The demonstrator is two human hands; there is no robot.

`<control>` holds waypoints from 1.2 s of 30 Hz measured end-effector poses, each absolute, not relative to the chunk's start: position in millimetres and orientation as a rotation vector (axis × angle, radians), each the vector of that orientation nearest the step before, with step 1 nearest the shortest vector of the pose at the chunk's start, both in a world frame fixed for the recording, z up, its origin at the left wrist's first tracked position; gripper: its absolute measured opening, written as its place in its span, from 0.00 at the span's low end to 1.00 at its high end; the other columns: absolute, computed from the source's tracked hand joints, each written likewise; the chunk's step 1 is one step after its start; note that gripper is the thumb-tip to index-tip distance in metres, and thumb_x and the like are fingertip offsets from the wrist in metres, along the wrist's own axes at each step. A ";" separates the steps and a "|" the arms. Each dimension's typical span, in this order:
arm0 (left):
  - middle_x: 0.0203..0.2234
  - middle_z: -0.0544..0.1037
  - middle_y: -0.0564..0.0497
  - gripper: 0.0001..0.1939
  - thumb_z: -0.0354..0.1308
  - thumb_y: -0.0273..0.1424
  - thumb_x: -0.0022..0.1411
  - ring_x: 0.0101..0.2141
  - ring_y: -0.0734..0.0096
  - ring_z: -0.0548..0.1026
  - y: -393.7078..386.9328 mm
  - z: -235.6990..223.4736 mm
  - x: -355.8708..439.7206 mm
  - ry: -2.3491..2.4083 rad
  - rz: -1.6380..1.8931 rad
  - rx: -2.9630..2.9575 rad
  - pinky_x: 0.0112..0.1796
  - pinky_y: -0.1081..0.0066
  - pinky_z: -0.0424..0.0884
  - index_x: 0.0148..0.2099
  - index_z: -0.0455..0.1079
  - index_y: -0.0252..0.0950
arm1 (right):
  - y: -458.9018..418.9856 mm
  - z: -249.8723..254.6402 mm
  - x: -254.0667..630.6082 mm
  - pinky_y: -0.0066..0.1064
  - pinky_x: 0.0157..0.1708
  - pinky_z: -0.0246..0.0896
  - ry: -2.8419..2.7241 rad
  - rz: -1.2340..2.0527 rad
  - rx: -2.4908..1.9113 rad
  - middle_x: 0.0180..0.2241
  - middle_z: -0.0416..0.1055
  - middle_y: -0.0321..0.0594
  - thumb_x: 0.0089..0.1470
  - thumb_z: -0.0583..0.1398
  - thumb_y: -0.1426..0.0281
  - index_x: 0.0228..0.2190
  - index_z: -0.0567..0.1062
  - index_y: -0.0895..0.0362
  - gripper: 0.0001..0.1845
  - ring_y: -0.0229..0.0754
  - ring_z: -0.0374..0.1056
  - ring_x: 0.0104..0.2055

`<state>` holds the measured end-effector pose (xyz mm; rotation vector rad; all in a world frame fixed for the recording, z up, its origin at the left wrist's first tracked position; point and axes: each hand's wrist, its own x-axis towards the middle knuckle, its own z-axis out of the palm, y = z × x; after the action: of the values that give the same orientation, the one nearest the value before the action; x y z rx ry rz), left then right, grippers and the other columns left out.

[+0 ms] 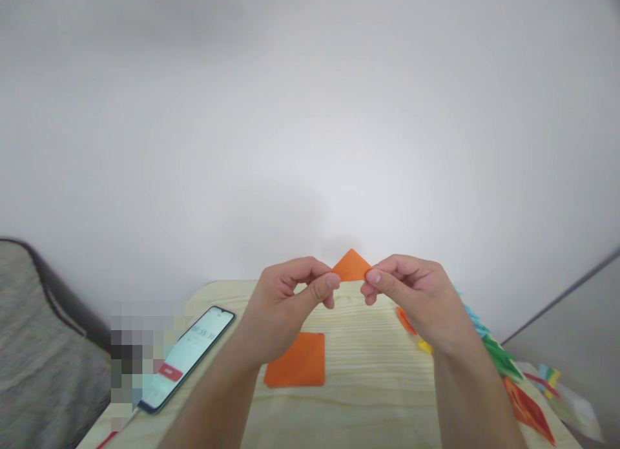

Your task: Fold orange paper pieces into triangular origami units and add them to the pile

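A piece of orange origami paper [352, 266], folded into a triangle with its tip pointing up, is held in the air above the far part of the table. My left hand [295, 294] pinches its left corner between thumb and forefinger. At the right corner, the thumb and fingers of my right hand [411, 287] are closed on the same paper. Below my left hand lies a stack of square orange paper [298, 362], partly covered by that hand and wrist.
A phone [188, 358] showing a timer lies on the left of the wooden table [372, 397]. Folded orange [527, 410], green [501, 358] and blue paper pieces line the right edge. Small orange and yellow pieces [425, 346] lie by my right wrist. A white wall [310, 113] stands behind.
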<state>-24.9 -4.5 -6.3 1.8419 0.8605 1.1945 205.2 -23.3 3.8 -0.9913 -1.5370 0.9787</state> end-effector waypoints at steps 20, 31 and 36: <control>0.30 0.77 0.56 0.12 0.57 0.37 0.73 0.34 0.73 0.72 -8.7 -1.0 -16.9 0.870 1.154 1.951 0.39 0.71 0.65 0.38 0.75 0.39 | -23.5 0.3 192.3 0.33 0.36 0.69 -1.497 1.031 -0.930 0.29 0.80 0.40 0.59 0.69 0.59 0.32 0.84 0.56 0.13 0.41 0.74 0.32; 0.31 0.79 0.55 0.12 0.57 0.39 0.73 0.35 0.71 0.72 -7.4 -4.8 -17.4 0.864 1.165 1.950 0.41 0.70 0.66 0.37 0.76 0.40 | -26.5 1.7 188.9 0.32 0.34 0.66 -1.502 1.041 -0.926 0.29 0.79 0.39 0.59 0.69 0.60 0.31 0.83 0.56 0.11 0.41 0.73 0.32; 0.28 0.77 0.55 0.13 0.58 0.39 0.73 0.33 0.72 0.72 -7.1 -6.1 -18.0 0.877 1.215 1.923 0.39 0.71 0.66 0.36 0.75 0.39 | -26.6 4.1 190.0 0.31 0.36 0.67 -1.496 1.076 -0.900 0.31 0.80 0.38 0.57 0.70 0.64 0.33 0.83 0.55 0.07 0.40 0.73 0.34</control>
<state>-18.0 -7.1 -6.1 1.9226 0.8765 1.2153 190.0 -26.6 4.1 -0.9004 -1.4960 1.0755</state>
